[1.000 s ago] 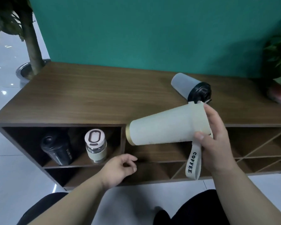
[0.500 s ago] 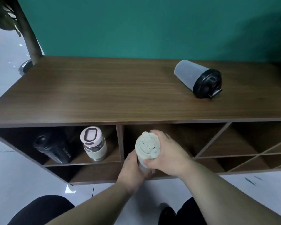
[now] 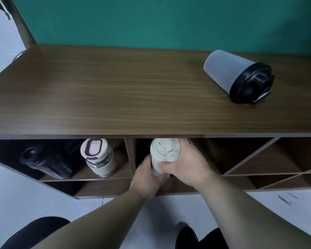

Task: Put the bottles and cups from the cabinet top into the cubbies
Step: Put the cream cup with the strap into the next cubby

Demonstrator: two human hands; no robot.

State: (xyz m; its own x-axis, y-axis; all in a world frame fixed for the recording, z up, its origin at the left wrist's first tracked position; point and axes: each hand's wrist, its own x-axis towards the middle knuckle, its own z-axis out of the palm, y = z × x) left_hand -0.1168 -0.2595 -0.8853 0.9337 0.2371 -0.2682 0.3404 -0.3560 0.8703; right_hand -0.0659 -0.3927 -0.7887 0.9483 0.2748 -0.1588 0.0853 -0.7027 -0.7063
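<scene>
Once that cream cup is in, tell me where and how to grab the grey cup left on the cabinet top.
Grip the grey cup around its frosted body, coming down from above with fingers across it. It lies on its side on the cabinet top, black lid toward the front right; the lid is wider, with a clip that sticks out.

Both hands, left (image 3: 147, 178) and right (image 3: 186, 166), grip a cream cup (image 3: 162, 155) at centre frame, inside a cubby. A grey cup (image 3: 224, 71) lies sideways on the cabinet top (image 3: 106, 97), upper right.
</scene>
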